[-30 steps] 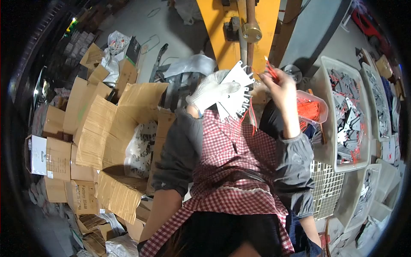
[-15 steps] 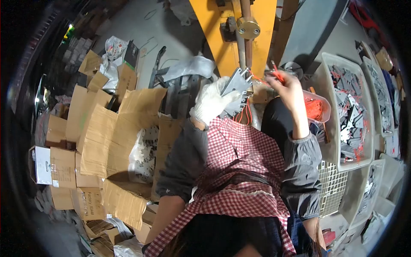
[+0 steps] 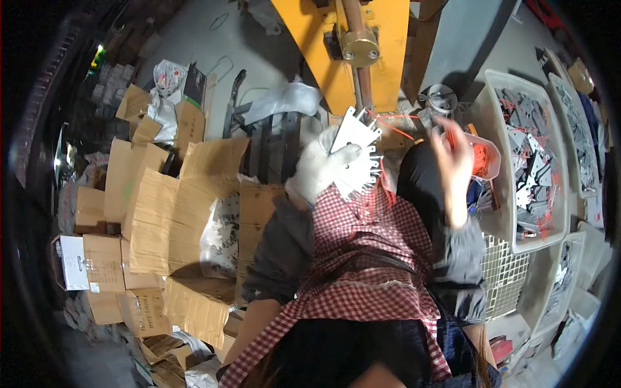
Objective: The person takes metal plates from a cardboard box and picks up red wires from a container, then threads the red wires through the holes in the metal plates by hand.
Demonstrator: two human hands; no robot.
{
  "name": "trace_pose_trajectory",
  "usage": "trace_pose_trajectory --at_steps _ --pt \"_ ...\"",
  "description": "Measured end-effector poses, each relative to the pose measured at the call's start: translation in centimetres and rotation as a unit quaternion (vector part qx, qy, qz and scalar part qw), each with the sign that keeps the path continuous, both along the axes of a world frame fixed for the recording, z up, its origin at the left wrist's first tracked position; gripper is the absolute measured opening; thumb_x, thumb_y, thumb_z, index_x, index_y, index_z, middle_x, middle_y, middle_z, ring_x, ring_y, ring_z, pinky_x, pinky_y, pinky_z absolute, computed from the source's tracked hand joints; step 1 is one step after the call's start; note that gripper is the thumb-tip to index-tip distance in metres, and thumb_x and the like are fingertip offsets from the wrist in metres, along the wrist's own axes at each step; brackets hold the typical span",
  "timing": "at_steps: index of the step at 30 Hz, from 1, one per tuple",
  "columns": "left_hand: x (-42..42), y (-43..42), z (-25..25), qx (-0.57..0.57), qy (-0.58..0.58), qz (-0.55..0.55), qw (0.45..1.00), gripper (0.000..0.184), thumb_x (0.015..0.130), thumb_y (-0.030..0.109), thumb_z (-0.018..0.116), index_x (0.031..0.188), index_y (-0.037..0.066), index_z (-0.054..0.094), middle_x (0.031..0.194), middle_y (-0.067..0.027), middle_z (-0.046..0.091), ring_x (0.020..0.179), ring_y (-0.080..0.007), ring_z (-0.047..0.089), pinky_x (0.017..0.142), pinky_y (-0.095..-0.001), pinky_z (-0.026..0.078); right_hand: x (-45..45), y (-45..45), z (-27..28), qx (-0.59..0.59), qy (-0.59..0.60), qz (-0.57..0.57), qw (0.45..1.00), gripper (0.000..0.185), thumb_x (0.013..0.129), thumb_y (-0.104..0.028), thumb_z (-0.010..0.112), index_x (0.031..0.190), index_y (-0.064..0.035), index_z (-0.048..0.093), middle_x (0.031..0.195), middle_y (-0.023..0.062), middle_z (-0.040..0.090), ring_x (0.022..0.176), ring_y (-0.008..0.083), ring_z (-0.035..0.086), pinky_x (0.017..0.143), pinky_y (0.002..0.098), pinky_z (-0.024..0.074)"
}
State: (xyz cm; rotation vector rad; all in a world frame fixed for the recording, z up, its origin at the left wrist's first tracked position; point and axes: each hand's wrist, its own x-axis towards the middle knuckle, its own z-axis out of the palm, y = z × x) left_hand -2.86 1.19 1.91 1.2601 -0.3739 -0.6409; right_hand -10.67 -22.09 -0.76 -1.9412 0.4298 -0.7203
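My left hand (image 3: 320,167), in a white glove, grips a bright, flat metal plate (image 3: 356,137) with a pointed top and several small prongs along its right edge. The thumb presses on the plate's face. Red cords (image 3: 385,184) hang below the prongs, over the checkered apron. From the plate's top, another red strand stretches to the right. My bare right hand (image 3: 454,158) is apart from the plate, smeared by motion, with red cords (image 3: 451,134) at its fingers. Beside it is a clear tub of red cord (image 3: 480,160).
A yellow machine frame (image 3: 381,77) with a vertical rod stands ahead. At right, a white bin (image 3: 561,213) holds many metal plates, with a plastic basket (image 3: 504,278) below it. Open cardboard boxes (image 3: 152,223) fill the left side; one contains small parts in a white bag.
My right hand has moved right and down, away from the plate towards the tub. The plate in my left hand has turned and now catches the light.
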Motion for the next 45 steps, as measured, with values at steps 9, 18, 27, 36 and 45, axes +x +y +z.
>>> trace_pose_trajectory --at_steps 9,18,27,36,45 --pt "-11.3 -14.4 -4.9 -0.061 0.103 0.185 0.975 0.046 0.097 0.028 0.053 0.136 0.006 0.042 0.109 -0.0069 0.057 0.091 -0.0164 0.056 0.082 -0.0293 0.048 -14.4 1.5 -4.7 0.270 0.225 -0.035 0.935 0.055 0.074 -0.011 0.076 0.123 0.0001 0.055 0.085 -0.0028 0.057 0.073 0.0079 0.050 0.069 0.0217 0.0409" --pt "-12.9 -23.3 -3.3 0.163 -0.322 -0.245 0.900 0.064 0.095 0.032 0.050 0.144 -0.001 0.027 0.147 -0.0266 0.028 0.135 -0.0376 0.031 0.110 -0.0385 0.028 -17.3 -18.9 -13.1 0.650 -0.205 -0.251 0.687 0.029 0.089 -0.043 0.060 0.101 -0.0163 0.056 0.080 0.0035 0.062 0.056 0.0139 0.054 0.042 0.0324 0.0366" --pt "-9.7 -17.4 -6.0 0.249 -0.147 -0.268 0.919 0.044 0.094 0.018 0.053 0.134 0.000 0.045 0.126 -0.0176 0.056 0.119 -0.0238 0.052 0.101 -0.0317 0.039 -30.1 -41.2 -12.4 0.233 0.018 -0.604 0.762 0.059 0.070 -0.050 0.078 0.088 0.0038 0.065 0.082 0.0081 0.066 0.061 0.0156 0.057 0.052 0.0351 0.0431" --pt "-11.1 -19.5 -8.1 0.130 0.012 -0.308 0.942 0.047 0.098 0.025 0.048 0.137 0.000 0.041 0.131 -0.0128 0.053 0.121 -0.0234 0.050 0.103 -0.0359 0.038 -21.3 -32.3 -15.5 0.272 0.059 -0.387 0.879 0.031 0.086 -0.035 0.066 0.100 -0.0079 0.068 0.073 -0.0012 0.060 0.062 0.0113 0.050 0.058 0.0287 0.0426" --pt "-10.0 -20.3 -4.4 -0.266 0.507 -0.061 0.818 0.040 0.097 0.045 0.045 0.106 0.010 0.062 0.078 0.0016 0.062 0.074 -0.0122 0.058 0.078 -0.0334 0.050 -6.3 -6.6 -1.2 0.577 -0.073 0.150 0.799 0.017 0.094 -0.009 0.053 0.109 -0.0027 0.057 0.081 -0.0010 0.055 0.072 0.0085 0.051 0.067 0.0215 0.0419"
